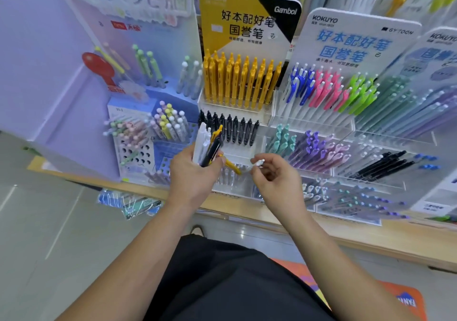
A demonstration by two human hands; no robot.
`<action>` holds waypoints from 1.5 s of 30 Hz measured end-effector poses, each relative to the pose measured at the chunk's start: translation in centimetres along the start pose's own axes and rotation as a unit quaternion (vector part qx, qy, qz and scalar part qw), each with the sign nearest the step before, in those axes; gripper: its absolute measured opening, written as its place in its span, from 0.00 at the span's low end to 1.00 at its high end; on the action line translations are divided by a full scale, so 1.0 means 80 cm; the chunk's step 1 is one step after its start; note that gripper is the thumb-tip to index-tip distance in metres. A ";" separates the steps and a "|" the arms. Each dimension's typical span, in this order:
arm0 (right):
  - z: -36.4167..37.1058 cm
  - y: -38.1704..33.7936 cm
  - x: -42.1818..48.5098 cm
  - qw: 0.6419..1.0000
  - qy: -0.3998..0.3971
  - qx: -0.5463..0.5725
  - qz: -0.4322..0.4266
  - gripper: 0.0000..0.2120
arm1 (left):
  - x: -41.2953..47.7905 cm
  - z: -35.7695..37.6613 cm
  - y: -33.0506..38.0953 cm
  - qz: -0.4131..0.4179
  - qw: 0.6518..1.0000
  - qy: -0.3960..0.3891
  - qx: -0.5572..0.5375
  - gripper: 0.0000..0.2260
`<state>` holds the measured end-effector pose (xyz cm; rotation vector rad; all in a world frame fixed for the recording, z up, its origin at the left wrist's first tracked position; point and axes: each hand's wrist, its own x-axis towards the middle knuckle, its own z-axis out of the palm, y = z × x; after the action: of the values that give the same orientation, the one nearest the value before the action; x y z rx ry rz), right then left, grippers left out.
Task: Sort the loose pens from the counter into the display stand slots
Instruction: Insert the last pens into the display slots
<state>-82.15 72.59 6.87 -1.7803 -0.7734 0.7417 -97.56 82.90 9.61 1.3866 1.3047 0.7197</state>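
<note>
Pinching white pen (259, 163) between right fingers (272, 159)

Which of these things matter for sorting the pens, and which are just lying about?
In the job: pen bundle in left hand; white pen pinched by right hand; yellow-card display stand.
Lying about: plastic-wrapped packets; orange mat.

The clear display stand (232, 189) looks like glossy acrylic. The row of yellow pens (237, 83), the bundle of white, black and yellow pens (206, 145) and the small white pen end (258, 163) are smooth, slightly shiny plastic. The pale wooden worktop (371, 237) is matt.
</note>
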 end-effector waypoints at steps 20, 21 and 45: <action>0.020 0.022 0.012 0.976 -0.042 -0.206 -0.057 0.09 | 0.023 -0.057 0.022 -0.021 0.996 -0.015 -0.087 0.08; 0.019 0.025 0.012 0.977 -0.036 -0.201 -0.067 0.09 | 0.023 -0.058 0.021 -0.022 0.996 -0.015 -0.087 0.08; 0.051 0.024 0.012 0.933 -0.023 -0.358 -0.021 0.12 | 0.021 -0.056 0.036 -0.022 0.993 -0.039 -0.106 0.07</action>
<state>-84.45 75.08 3.70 -2.3847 -1.2160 0.4959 -100.43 86.16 13.16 1.2006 1.1591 0.7447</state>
